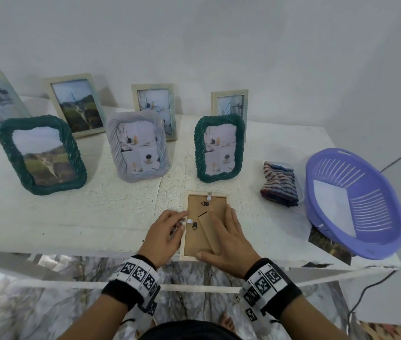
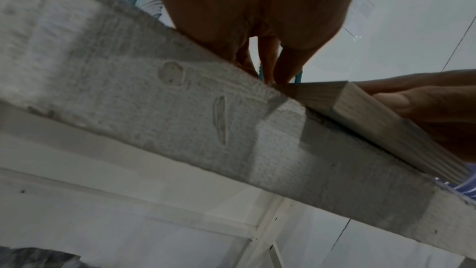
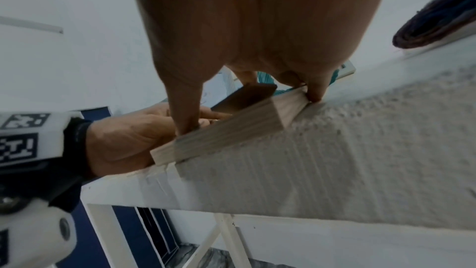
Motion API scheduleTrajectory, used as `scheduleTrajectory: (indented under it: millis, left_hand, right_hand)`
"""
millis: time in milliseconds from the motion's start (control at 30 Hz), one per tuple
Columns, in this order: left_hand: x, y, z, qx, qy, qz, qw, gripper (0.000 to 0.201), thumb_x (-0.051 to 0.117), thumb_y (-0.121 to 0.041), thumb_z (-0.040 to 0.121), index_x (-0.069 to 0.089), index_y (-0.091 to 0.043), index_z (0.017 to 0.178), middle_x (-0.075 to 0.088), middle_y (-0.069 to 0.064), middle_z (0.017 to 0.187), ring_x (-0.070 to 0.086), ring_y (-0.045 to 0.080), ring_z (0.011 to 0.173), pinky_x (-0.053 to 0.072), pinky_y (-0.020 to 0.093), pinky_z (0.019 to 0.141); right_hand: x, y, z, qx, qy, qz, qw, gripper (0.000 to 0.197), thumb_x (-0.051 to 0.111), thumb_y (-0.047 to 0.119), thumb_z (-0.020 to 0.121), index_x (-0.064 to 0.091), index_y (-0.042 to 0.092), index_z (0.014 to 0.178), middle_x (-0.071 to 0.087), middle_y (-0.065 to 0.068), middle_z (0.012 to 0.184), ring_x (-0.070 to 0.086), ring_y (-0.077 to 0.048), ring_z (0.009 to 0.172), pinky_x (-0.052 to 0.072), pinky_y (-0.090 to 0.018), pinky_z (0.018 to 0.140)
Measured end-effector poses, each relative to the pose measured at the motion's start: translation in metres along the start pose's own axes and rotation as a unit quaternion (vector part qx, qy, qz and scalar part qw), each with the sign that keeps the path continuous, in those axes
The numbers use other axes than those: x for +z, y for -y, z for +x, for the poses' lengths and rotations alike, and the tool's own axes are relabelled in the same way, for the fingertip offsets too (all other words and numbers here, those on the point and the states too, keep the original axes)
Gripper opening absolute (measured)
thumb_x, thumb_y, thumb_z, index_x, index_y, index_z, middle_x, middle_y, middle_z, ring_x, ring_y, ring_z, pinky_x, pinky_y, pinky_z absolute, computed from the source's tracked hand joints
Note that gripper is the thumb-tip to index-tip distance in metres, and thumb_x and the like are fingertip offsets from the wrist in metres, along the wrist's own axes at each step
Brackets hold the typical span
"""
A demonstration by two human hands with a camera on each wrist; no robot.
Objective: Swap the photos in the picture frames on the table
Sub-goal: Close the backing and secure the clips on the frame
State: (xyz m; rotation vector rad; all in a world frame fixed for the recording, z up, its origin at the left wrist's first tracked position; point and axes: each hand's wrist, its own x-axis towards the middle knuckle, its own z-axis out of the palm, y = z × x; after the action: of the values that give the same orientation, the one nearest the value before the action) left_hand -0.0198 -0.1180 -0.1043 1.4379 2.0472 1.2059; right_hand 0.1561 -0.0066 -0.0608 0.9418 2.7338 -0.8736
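- The white tabletop [image 1: 96,217] carries seven standing picture frames in two rows.
- A purple basket [image 1: 356,204] stands at the right end, with a white sheet inside and a photo [image 1: 329,244] partly under it.
- A striped folded cloth [image 1: 279,184] lies just beside the basket.
- A wooden frame [image 1: 195,244] lies face down at the near edge, its brown back panel up.
- The right hand [image 1: 229,241] lies flat on this back panel, fingers straight and spread, pressing it.
- The left hand [image 1: 165,234] is at the left edge of the frame, and its fingers pinch a small metal tab [image 1: 189,221] there.
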Motion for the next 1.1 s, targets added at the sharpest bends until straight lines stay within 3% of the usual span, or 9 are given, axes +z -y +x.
scheduleTrajectory:
  millis: [167,333,500,667,800,867,933,1000,1100]
  left_hand:
    - [0.0,0.0,0.0,-0.002,-0.003,0.0,1.0,0.037,0.056,-0.008,0.095,0.059,-0.017,0.13,0.051,-0.009,0.106,0.051,-0.006,0.099,0.037,0.002,0.083]
    - [0.0,0.001,0.001,-0.002,-0.003,0.003,1.0,0.036,0.056,-0.01,0.095,0.059,-0.019,0.13,0.05,-0.009,0.105,0.051,-0.005,0.098,0.037,0.002,0.083]
    - [0.001,0.002,0.0,0.003,-0.001,0.006,1.0,0.04,0.049,-0.024,0.093,0.058,-0.018,0.131,0.049,-0.011,0.105,0.051,-0.007,0.097,0.037,0.002,0.083]
    - [0.002,0.002,-0.001,0.003,-0.003,0.01,1.0,0.038,0.051,-0.02,0.094,0.058,-0.019,0.132,0.051,-0.007,0.107,0.051,-0.004,0.098,0.038,0.003,0.083]
    - [0.002,-0.004,-0.001,-0.015,-0.003,-0.001,1.0,0.037,0.051,-0.015,0.095,0.056,-0.021,0.131,0.051,-0.006,0.107,0.051,-0.001,0.099,0.04,0.007,0.082]
    - [0.002,-0.012,-0.004,-0.043,-0.003,-0.023,0.999,0.04,0.051,-0.008,0.097,0.053,-0.024,0.133,0.051,-0.006,0.109,0.05,-0.003,0.102,0.041,0.007,0.083]
    - [0.001,-0.021,-0.005,-0.086,-0.01,-0.071,0.994,0.04,0.048,-0.008,0.098,0.051,-0.027,0.133,0.052,-0.005,0.113,0.051,-0.003,0.106,0.041,0.008,0.088]
    - [-0.002,-0.034,-0.004,-0.142,-0.032,-0.147,0.978,0.035,0.046,-0.013,0.101,0.053,-0.031,0.129,0.055,-0.002,0.115,0.055,0.004,0.107,0.044,0.018,0.092]
    - [-0.011,-0.061,0.006,-0.194,-0.094,-0.296,0.931,0.026,0.04,-0.018,0.104,0.057,-0.025,0.122,0.064,0.003,0.106,0.067,0.014,0.093,0.053,0.026,0.079]
  right_hand:
    - [-0.003,0.0,-0.002,-0.003,-0.008,0.02,1.0,0.088,0.054,0.055,0.089,-0.001,0.028,0.153,-0.023,-0.016,0.157,-0.023,-0.028,0.144,-0.003,-0.039,0.12]
    - [-0.009,-0.003,-0.004,-0.005,0.032,0.003,0.999,0.114,0.065,0.071,0.069,-0.002,0.032,0.152,-0.028,-0.012,0.156,-0.026,-0.027,0.143,0.001,-0.039,0.118]
    - [-0.002,-0.008,-0.002,-0.015,0.034,-0.013,0.999,0.12,0.042,0.089,0.056,0.001,0.031,0.153,-0.031,-0.014,0.154,-0.029,-0.028,0.142,-0.006,-0.032,0.113]
    - [0.003,-0.008,0.0,-0.007,0.005,-0.001,1.0,0.1,0.029,0.076,0.07,0.007,0.026,0.153,-0.026,-0.016,0.156,-0.025,-0.027,0.144,-0.008,-0.029,0.113]
    - [0.002,-0.009,-0.001,-0.004,-0.012,0.032,0.999,0.08,0.05,0.056,0.09,0.01,0.027,0.153,-0.02,-0.009,0.158,-0.02,-0.022,0.146,-0.003,-0.032,0.119]
    - [-0.001,-0.01,-0.003,0.005,-0.026,0.083,0.996,0.071,0.044,0.054,0.095,0.011,0.03,0.153,-0.013,-0.002,0.16,-0.014,-0.015,0.147,-0.001,-0.029,0.118]
    - [-0.007,-0.007,-0.004,0.022,-0.04,0.159,0.986,0.062,0.037,0.05,0.098,0.014,0.031,0.152,-0.003,0.001,0.162,-0.005,-0.011,0.148,0.004,-0.032,0.121]
    - [-0.013,-0.002,-0.005,0.027,-0.056,0.215,0.975,0.056,0.036,0.045,0.1,0.019,0.031,0.151,0.012,0.005,0.16,0.008,-0.011,0.147,0.013,-0.035,0.121]
    - [-0.022,0.005,-0.009,0.021,-0.076,0.247,0.966,0.049,0.035,0.042,0.101,0.03,0.029,0.147,0.037,0.015,0.144,0.036,-0.006,0.132,0.03,-0.02,0.104]
